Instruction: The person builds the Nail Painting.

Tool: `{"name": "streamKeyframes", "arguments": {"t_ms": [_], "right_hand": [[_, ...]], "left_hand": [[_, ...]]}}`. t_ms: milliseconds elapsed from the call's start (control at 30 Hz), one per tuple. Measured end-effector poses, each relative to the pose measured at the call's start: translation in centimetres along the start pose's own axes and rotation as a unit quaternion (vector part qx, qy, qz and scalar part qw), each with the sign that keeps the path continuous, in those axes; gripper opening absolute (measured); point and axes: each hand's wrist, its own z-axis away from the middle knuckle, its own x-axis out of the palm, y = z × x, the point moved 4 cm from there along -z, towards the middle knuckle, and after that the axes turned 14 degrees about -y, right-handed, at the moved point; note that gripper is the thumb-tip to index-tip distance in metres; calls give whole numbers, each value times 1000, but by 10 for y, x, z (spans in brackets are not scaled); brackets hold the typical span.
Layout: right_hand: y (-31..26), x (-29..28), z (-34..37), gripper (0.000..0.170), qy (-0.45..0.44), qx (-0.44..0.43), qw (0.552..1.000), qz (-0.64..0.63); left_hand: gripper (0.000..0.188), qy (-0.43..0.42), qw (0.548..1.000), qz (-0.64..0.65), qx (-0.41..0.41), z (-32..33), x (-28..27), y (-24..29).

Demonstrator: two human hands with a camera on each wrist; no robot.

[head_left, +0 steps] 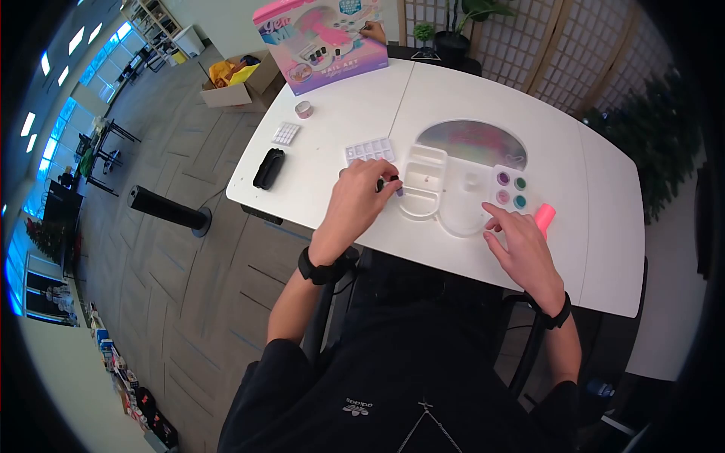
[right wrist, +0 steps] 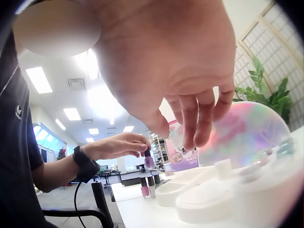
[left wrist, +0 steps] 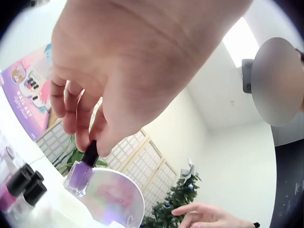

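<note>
While the right hand (head_left: 522, 243) hovers, fingers loosely spread, the left hand (head_left: 355, 198) pinches a bottle (left wrist: 80, 178) — base down, long axis near upright.

Office-like room: carpet (head_left: 181, 325), ceiling lights (head_left: 77, 40)

Ceiling lights (head_left: 77, 39) and windows (head_left: 62, 124) glow over grey carpet (head_left: 177, 302), a lattice screen (head_left: 535, 34) beyond the white table (head_left: 608, 174).

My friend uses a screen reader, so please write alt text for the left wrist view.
A left hand pinches the black cap of a purple bottle, with a shiny rounded panel behind it. More black-capped bottles stand at lower left, and the right hand shows at lower right.
</note>
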Motion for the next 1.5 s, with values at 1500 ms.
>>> {"name": "streamKeyframes", "arguments": {"t_ms": [1500], "right_hand": [[-8, 35, -29, 39, -97, -22, 993, -64]], "left_hand": [[32, -75, 995, -14, -67, 22, 20, -59]]}}
